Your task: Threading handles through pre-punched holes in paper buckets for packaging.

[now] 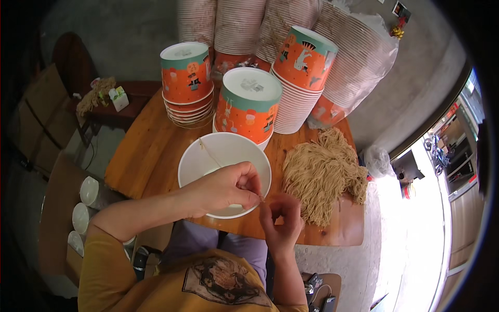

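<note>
An open paper bucket [195, 169], white inside, stands at the table's near edge in front of me. A thin tan string [207, 150] hangs over its far left rim and runs down inside. My left hand [228, 187] reaches across the bucket's mouth, its thumb and forefinger closed in a pinch at the near right rim. Just right of the rim, my right hand [282, 216] is also pinched, its fingertips meeting the left ones. A tiny brownish bit of string shows between them. To the right lies a shaggy heap of tan strings [323, 174].
Upside-down orange and green buckets stand stacked behind, at the left [186, 78], middle [249, 106] and right [304, 60]. Tall bagged bucket stacks [358, 67] line the wall. The wooden table [140, 156] ends near my lap. White cylinders [83, 216] lie in a carton at lower left.
</note>
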The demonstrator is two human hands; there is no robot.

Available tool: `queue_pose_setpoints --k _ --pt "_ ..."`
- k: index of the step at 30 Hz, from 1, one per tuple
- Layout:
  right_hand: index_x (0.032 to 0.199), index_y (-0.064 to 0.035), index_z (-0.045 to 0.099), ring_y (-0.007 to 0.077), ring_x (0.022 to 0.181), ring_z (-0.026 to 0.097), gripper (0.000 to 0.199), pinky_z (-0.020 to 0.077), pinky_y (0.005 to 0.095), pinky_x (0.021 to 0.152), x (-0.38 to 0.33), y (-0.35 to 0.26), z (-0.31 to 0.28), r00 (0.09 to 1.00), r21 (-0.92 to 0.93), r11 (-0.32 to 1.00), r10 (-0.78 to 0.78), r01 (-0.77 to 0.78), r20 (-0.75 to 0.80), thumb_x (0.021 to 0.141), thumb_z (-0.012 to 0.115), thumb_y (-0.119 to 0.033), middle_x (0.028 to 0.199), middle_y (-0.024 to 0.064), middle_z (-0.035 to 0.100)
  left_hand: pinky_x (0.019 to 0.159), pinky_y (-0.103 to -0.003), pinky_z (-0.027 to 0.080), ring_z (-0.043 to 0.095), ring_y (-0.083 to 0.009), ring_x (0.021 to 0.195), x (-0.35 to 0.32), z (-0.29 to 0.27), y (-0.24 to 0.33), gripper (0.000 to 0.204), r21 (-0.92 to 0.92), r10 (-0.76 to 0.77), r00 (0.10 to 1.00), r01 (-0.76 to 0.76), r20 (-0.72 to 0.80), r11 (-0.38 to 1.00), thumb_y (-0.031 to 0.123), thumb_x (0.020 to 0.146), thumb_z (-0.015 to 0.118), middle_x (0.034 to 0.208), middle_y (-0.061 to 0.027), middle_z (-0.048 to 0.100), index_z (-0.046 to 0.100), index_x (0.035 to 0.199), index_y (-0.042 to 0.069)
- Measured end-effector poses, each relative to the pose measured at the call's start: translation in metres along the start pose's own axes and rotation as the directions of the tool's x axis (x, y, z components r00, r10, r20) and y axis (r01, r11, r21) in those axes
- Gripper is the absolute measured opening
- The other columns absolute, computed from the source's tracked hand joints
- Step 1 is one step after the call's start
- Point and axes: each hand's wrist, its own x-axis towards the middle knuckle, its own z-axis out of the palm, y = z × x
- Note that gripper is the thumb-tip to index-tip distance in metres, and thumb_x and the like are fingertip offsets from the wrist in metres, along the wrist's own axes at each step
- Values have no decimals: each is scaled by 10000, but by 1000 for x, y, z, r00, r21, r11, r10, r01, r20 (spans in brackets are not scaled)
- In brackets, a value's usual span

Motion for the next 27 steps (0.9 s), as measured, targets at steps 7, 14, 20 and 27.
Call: queue_pose_setpoints --k 7,14,20,27 --pt "994 -39 599 46 541 545 152 452 223 498 2 -6 0 995 -77 995 -54 61 89 862 676 -33 674 16 610 760 -225 453 573 -74 822 1 3 4 200 46 -9 1000 10 -20 999 40 835 651 893 -14 611 527 991 38" --pt "1022 -30 590 53 558 567 166 448 219 496 2 0 -6 985 205 971 95 -123 142 870 657 -29 679 19 615 760 -225 453 575 -78 819 0 4 4 197 -6 -4 1000 4 5 1000 25 838 644 895 -19 610 520 992 33" --pt "997 -46 611 85 514 565 187 436 222 477 7 2 -3 924 -290 878 -358 382 135 830 689 -11 670 27 606 772 -230 455 575 -83 833 -1 5 6 213 27 -13 1000 13 -10 1000 19 839 640 908 -19 604 513 1009 32" --pt "955 -10 596 68 536 582 79 455 204 486 0 -4 3 992 -25 999 -40 43 116 881 612 14 679 34 619 803 -262 471 559 -106 896 -2 3 -5 236 254 130 991 -136 40 958 59 862 624 942 -33 570 502 1063 31"
